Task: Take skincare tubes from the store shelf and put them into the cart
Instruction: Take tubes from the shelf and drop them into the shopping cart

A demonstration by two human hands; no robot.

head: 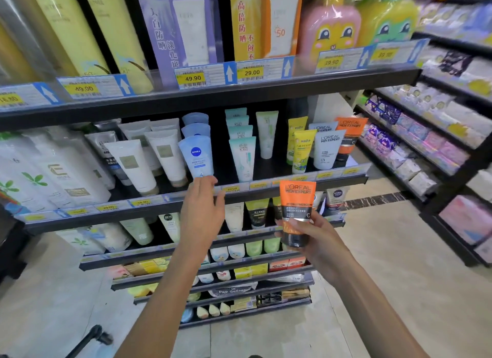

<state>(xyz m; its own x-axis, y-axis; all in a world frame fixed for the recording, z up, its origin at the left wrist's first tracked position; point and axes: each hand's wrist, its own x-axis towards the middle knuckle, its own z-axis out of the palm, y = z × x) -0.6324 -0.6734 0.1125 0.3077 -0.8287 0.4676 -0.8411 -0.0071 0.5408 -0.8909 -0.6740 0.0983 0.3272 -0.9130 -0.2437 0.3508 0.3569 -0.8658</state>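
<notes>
My right hand (311,233) grips an orange and black L'Oreal tube (296,205) by its lower end, held upright in front of the shelf (266,189). My left hand (202,208) reaches up with fingers apart, its fingertips just under the blue Nivea tube (196,156) standing at the shelf's front edge. White tubes (135,165) stand to the left of the Nivea. To its right come teal tubes (242,155), yellow tubes (302,151), white L'Oreal tubes (326,149) and one more orange L'Oreal tube (349,136). No cart body shows in this view.
The upper shelf (213,91) carries tall sunscreen bottles and boxes behind price tags. Lower shelves hold more tubes and small boxes. Another rack (426,155) of packaged goods runs along the right. A black handle (95,335) sits at the bottom left over the beige floor.
</notes>
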